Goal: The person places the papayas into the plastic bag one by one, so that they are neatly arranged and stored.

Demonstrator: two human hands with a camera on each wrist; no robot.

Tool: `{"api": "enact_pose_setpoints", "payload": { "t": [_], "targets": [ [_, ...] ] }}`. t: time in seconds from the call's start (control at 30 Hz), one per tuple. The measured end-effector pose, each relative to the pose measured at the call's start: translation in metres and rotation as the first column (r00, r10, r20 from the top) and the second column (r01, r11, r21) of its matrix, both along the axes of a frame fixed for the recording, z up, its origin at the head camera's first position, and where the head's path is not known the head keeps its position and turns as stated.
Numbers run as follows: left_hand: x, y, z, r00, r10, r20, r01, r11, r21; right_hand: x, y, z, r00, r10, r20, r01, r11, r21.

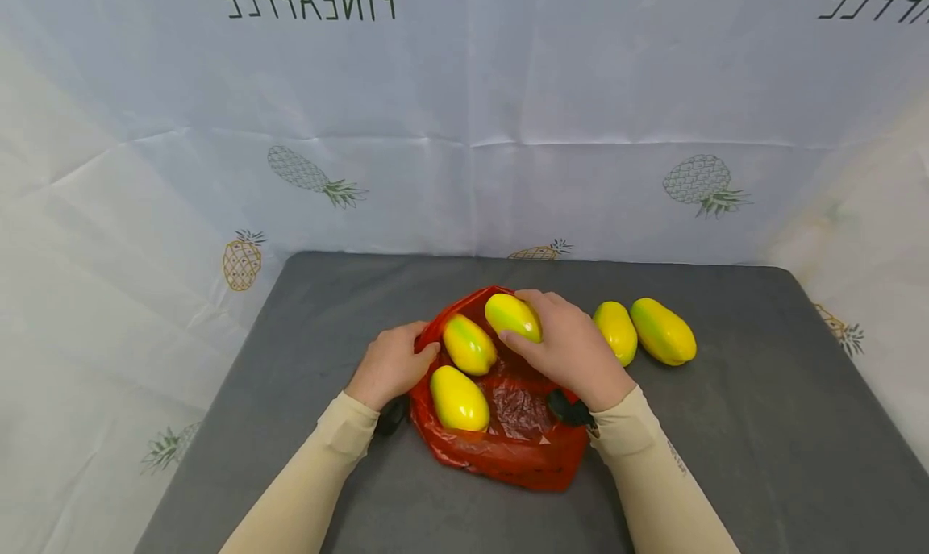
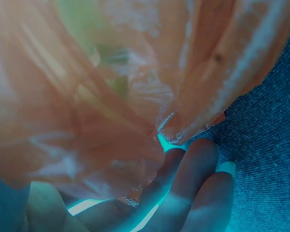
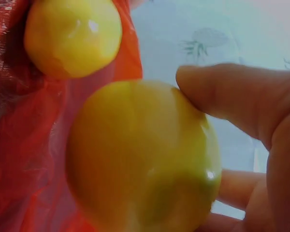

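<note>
A red plastic bag (image 1: 518,461) lies with its mouth spread wide on the table. Two glossy yellow-green papayas sit inside: an upper papaya (image 1: 469,345) and a lower papaya (image 1: 460,399). With its thumb over the rim, my left hand (image 1: 392,364) grips the bag's left edge; its fingers (image 2: 195,179) show beneath the film in the left wrist view. My right hand (image 1: 569,344) holds a third papaya (image 1: 512,316) between thumb and fingers, over the bag's far side. The right wrist view shows this held papaya (image 3: 140,159) close up, beside the bag (image 3: 19,159).
Right of my right hand, two more papayas lie on the grey table (image 1: 740,457): a nearer papaya (image 1: 617,332), partly hidden by the hand, and a longer papaya (image 1: 664,332). A pale cloth (image 1: 581,78) printed with pineapples hangs behind the table.
</note>
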State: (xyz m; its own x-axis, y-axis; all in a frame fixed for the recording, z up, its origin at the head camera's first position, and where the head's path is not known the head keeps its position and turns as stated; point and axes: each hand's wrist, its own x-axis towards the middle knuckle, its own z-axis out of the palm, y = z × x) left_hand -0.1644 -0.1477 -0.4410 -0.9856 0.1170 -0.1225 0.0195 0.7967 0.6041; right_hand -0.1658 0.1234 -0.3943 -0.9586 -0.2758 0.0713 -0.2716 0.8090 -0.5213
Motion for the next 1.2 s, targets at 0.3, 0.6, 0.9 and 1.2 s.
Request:
{"api": "enact_pose_setpoints", "payload": {
  "t": [0.3,0.6,0.9,1.2],
  "targets": [
    [-0.001,0.000,0.000,1.000,-0.001,0.002,0.001,1.000,-0.002,0.001,-0.003,-0.003,1.000,-0.008,-0.020,0.008,1.000,0.020],
    [-0.002,0.001,0.000,1.000,0.004,0.015,-0.004,1.000,-0.010,0.002,-0.006,-0.003,1.000,0.020,-0.004,-0.020,1.000,0.007],
    [-0.001,0.001,0.001,1.000,0.006,0.014,-0.005,1.000,-0.022,-0.002,-0.008,-0.012,1.000,0.013,0.016,-0.014,0.999,0.030],
    [-0.001,0.002,0.000,1.000,-0.007,0.009,0.007,0.999,-0.046,-0.008,-0.009,-0.024,1.000,-0.006,0.018,0.006,1.000,0.008]
  ]
}}
